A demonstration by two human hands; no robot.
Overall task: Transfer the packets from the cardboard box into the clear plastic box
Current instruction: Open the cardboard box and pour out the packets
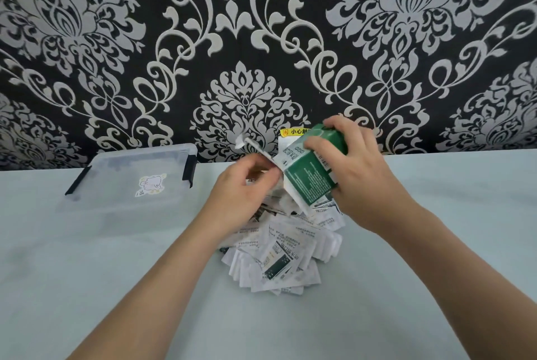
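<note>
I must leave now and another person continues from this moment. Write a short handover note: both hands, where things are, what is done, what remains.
Right hand: grips the green cardboard box, tilted, open end down over the pile.
Left hand: holds the box's white flap at the open end.
Packets: a loose heap on the table, under the box, in front of you.
Plastic box: far left, lid on, latches look shut; no packets visible inside.
Done: packets emptied onto the table; whether any stay in the cardboard box cannot be seen.
Left: put the cardboard box down, open the plastic box, move all packets in.
</note>
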